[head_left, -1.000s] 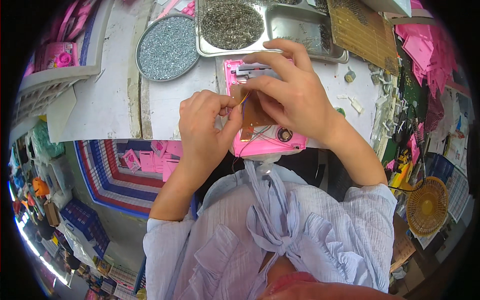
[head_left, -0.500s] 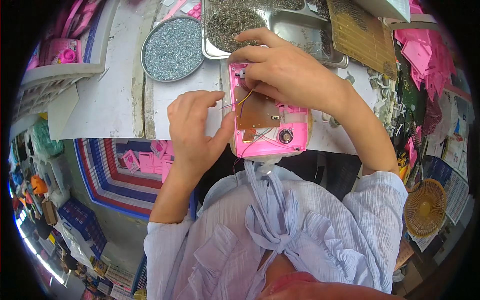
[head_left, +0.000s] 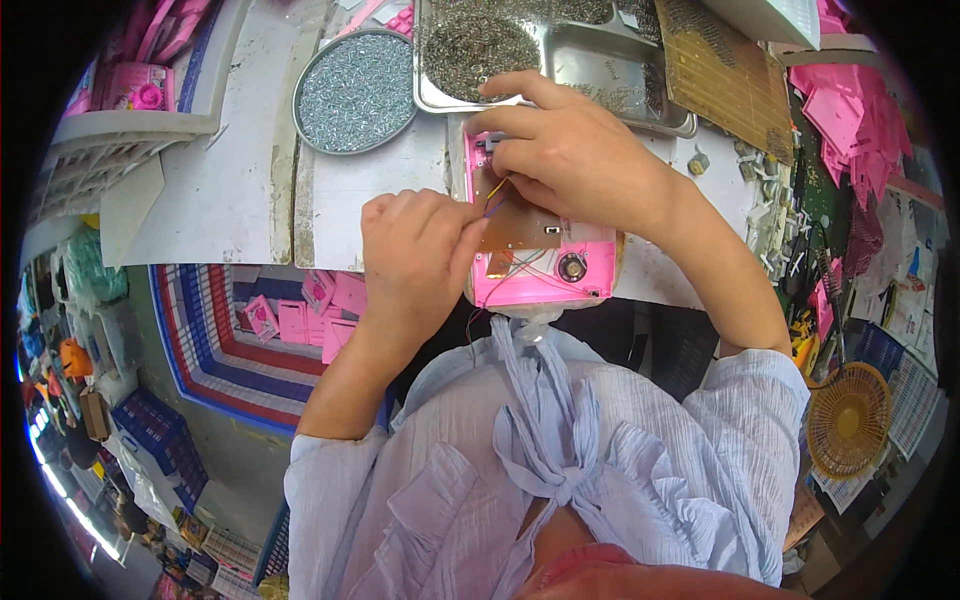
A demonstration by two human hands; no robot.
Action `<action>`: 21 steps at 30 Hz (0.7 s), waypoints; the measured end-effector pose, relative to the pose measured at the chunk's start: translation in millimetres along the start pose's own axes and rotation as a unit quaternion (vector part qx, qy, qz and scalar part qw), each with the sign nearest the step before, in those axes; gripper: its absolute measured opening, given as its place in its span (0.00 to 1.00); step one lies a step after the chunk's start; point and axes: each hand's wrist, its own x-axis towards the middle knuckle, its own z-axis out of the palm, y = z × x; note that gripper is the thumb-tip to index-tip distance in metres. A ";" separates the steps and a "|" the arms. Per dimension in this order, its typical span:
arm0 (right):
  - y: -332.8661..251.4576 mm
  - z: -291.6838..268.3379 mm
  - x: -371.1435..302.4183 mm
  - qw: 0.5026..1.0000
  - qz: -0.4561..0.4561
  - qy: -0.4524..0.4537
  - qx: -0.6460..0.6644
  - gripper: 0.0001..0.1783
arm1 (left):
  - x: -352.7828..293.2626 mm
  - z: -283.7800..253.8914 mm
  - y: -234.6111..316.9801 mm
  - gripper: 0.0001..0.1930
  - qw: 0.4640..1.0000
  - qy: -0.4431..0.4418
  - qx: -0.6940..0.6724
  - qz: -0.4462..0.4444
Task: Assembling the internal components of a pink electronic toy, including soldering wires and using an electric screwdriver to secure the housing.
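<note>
**Pink housing with circuit board, frame centre**

Left hand (head_left: 415, 250) fingers pinch thin wires (head_left: 493, 190). Right hand (head_left: 570, 150) fingers clamp the pink housing (head_left: 570, 270) on the tabletop (head_left: 230, 200). Likely light, rigid plastic; board and wires look fragile, so grip the shell edges. Screw dish (head_left: 355, 90) upper left.

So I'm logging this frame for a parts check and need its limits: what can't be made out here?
- Head view: the upper part of the pink housing is covered by the right hand.
- What the left hand pinches: its fingertips hide the wire ends.
- The metal tray and round dish: the small parts are too tiny to identify, and the tray is cut by the top edge.
</note>
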 end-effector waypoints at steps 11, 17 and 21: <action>-11.0 -7.5 13.6 0.989 -0.043 -0.080 -0.113 0.09 | -10.6 14.0 11.2 0.07 0.999 0.016 -0.030 0.013; -1.9 6.7 -3.4 0.994 -0.036 0.079 -0.064 0.08 | -12.6 14.9 4.4 0.07 0.998 0.043 -0.038 -0.007; -13.5 8.5 -37.2 0.985 0.029 0.170 -0.020 0.12 | -3.1 6.8 -11.8 0.09 0.995 0.065 -0.005 -0.069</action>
